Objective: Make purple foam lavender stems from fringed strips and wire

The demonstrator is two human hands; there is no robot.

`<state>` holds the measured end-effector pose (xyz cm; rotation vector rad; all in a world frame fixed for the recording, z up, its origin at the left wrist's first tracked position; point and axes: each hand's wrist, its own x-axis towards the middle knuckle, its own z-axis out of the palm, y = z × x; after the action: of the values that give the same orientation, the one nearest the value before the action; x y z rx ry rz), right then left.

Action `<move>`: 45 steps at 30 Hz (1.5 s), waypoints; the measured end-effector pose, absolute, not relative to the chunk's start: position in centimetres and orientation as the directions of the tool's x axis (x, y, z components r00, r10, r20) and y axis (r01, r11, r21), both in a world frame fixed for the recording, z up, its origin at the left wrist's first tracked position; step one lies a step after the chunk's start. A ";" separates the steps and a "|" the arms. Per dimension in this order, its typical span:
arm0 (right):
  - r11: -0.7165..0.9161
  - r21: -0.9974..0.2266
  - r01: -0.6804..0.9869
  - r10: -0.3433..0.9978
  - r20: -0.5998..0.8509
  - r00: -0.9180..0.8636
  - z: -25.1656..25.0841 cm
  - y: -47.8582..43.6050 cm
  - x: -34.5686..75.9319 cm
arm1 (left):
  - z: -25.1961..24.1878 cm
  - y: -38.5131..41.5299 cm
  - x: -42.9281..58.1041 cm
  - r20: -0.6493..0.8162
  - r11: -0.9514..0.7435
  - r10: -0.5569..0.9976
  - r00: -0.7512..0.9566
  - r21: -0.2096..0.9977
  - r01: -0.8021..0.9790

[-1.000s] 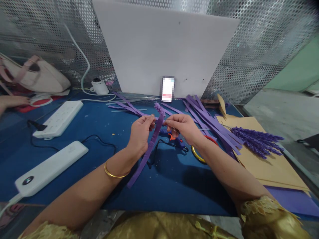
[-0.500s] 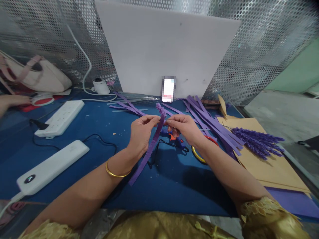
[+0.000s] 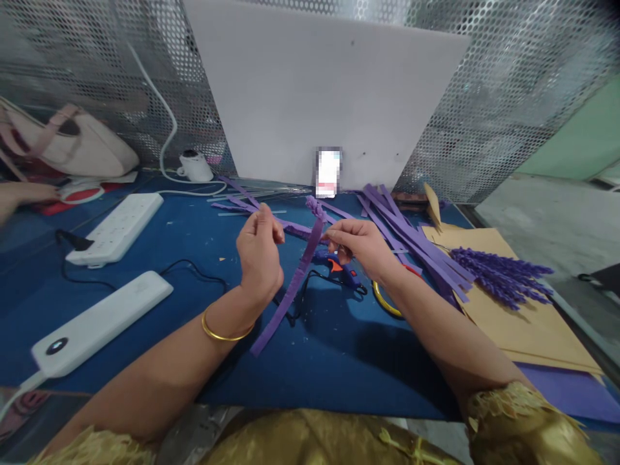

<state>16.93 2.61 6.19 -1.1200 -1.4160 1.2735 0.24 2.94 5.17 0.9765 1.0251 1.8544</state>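
My right hand (image 3: 356, 242) pinches the purple paper flower stem (image 3: 316, 210), whose top is a wound, frilly tip. From it a long purple strip (image 3: 285, 303) hangs down to the lower left. My left hand (image 3: 260, 255) is apart from the strip, to its left, fingers curled in and thumb up, with nothing visible in it. Beneath my right hand, partly covered, lies a blue glue gun (image 3: 346, 271) with an orange trigger. Exactly where the right fingertips meet the stem is hard to make out.
Purple strips (image 3: 416, 239) and scissors with yellow-red handles (image 3: 385, 300) lie to the right, beside a purple flower bunch (image 3: 504, 278) on brown paper (image 3: 537, 336). A power strip (image 3: 116, 229) and white device (image 3: 101, 323) sit left. Another person's hand (image 3: 29, 194) shows at far left.
My left hand has let go of the strip and moved left, its fingers curling and thumb lifting. My right hand keeps its hold in nearly the same place.
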 end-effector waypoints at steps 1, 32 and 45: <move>0.065 -0.997 0.050 0.981 0.055 -0.188 6.2 2.6 17.0 | 5.1 3.1 0.1 0.242 -0.358 0.888 -0.391 0.898 -0.258; 0.021 -0.995 0.098 0.945 -0.012 -0.327 6.3 1.7 16.0 | 5.0 2.1 1.0 -0.038 0.030 0.999 -0.012 0.908 -0.417; 0.012 -0.993 0.117 0.949 -0.025 -0.314 5.8 1.9 16.0 | 5.1 2.1 1.1 -0.057 0.040 0.998 -0.026 0.900 -0.433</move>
<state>15.96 1.89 5.83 -1.1329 -1.5311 1.3896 1.13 2.12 5.11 0.8213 0.9232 1.3789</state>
